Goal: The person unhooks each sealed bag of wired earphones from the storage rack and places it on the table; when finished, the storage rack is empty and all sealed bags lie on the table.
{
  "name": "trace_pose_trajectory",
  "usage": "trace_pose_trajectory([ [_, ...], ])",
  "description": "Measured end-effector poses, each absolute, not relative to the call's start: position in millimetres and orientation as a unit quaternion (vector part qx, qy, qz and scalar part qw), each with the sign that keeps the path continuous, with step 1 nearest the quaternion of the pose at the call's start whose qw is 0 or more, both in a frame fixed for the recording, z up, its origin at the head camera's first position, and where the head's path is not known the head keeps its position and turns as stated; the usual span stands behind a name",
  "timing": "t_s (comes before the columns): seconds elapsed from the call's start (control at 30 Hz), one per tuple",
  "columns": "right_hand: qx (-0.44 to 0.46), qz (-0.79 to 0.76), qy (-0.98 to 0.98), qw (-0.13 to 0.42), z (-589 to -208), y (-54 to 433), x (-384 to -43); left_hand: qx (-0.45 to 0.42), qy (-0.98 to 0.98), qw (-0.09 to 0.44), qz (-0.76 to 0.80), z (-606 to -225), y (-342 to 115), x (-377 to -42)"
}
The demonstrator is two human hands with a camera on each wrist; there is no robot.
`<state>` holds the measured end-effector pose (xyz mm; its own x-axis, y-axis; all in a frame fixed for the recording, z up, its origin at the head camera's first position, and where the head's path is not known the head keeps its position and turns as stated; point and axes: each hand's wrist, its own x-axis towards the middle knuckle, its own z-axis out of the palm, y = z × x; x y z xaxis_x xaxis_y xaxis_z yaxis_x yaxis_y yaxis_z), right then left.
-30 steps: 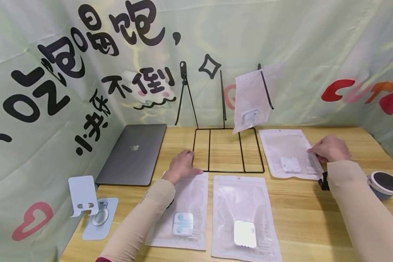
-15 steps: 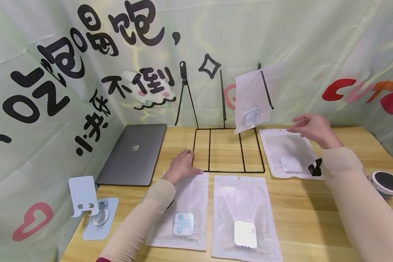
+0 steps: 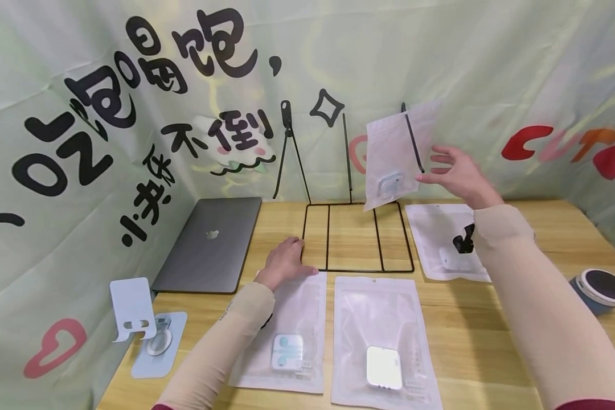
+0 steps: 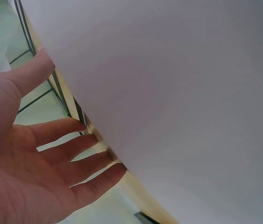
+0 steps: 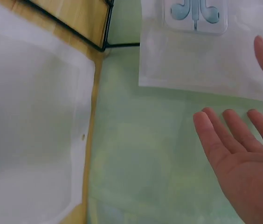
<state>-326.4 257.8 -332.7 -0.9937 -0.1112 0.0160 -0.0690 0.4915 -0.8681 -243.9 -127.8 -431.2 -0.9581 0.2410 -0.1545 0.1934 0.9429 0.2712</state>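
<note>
A translucent zip pouch point(image 3: 384, 142) with white earphones point(image 5: 196, 11) in a clear case hangs from a hook of the black wire rack point(image 3: 359, 270). My right hand point(image 3: 456, 173) is raised beside the pouch's right edge, fingers spread and nothing in them. At the rack's front left corner my left hand point(image 3: 286, 263) rests with relaxed fingers at the top of a flat pouch point(image 3: 294, 307); in the left wrist view its fingertips lie by a pale sheet point(image 4: 169, 93). To its right lies another pouch point(image 3: 374, 310) holding a white square case point(image 3: 384, 367).
Another pouch point(image 3: 430, 228) lies right of the rack, partly hidden by my right arm. A grey laptop point(image 3: 205, 250) sits at the back left, with a pale-blue phone stand point(image 3: 133, 302) before it. A round, dark-topped container point(image 3: 602, 287) stands at the right.
My right hand has let go of the right-hand pouch's edge on the table, risen and moved left to the hanging pouch. My left hand has stayed in place.
</note>
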Motion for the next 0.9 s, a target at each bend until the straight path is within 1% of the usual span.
trace_pose_trajectory([
  [0.17, -0.053, -0.533, 0.844, 0.014, -339.1, 256.3, -327.8, 0.113, 0.981, 0.093, 0.126, -432.3, -128.0, -244.1],
  [0.33, -0.055, -0.525, 0.85, 0.006, -340.0, 254.9, -328.1, 0.111, 0.982, 0.091, 0.124, -433.7, -128.9, -245.3],
  [0.6, -0.041, -0.482, 0.874, -0.046, -336.6, 252.7, -326.0, 0.106, 0.981, 0.092, 0.13, -433.4, -128.4, -244.2],
  [0.9, -0.029, -0.499, 0.863, -0.067, -337.1, 257.4, -323.8, 0.106, 0.982, 0.089, 0.127, -432.8, -126.4, -243.2],
])
